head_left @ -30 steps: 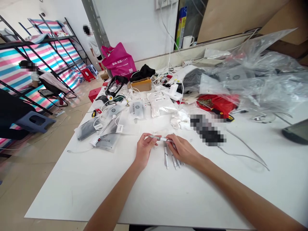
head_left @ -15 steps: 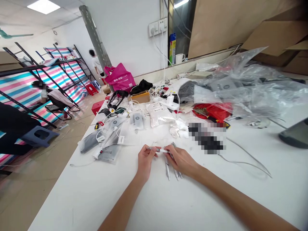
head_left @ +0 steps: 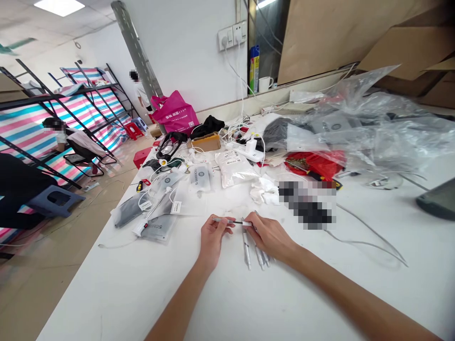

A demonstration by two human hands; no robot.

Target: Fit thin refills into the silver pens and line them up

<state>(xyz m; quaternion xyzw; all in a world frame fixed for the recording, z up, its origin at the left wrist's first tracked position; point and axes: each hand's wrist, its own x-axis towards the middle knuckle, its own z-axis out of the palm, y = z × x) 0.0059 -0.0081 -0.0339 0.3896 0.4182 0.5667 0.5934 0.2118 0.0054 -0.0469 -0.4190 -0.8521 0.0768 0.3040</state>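
My left hand (head_left: pixel 213 242) and my right hand (head_left: pixel 270 235) hold a slim stylus pen (head_left: pixel 231 221) level between them above the white table (head_left: pixel 106 293). It is white with a dark, narrow section towards the left. My left fingers pinch that narrow end, and my right fingertips pinch the white end. Several similar white pens (head_left: pixel 254 251) lie on the table just below my right hand, partly hidden by its fingers.
Grey pouches (head_left: pixel 159 227), white packets and cables lie to the left and ahead. Crumpled plastic sheeting (head_left: pixel 373 128) and a red bag (head_left: pixel 313 161) fill the far right. A blurred patch (head_left: pixel 307 206) hides something. The table's left edge (head_left: pixel 85 284) drops to the floor.
The view has tilted upward, so the table sits lower in the frame and more wall shows. The pen's dark section shows longer, and my hands still grip it.
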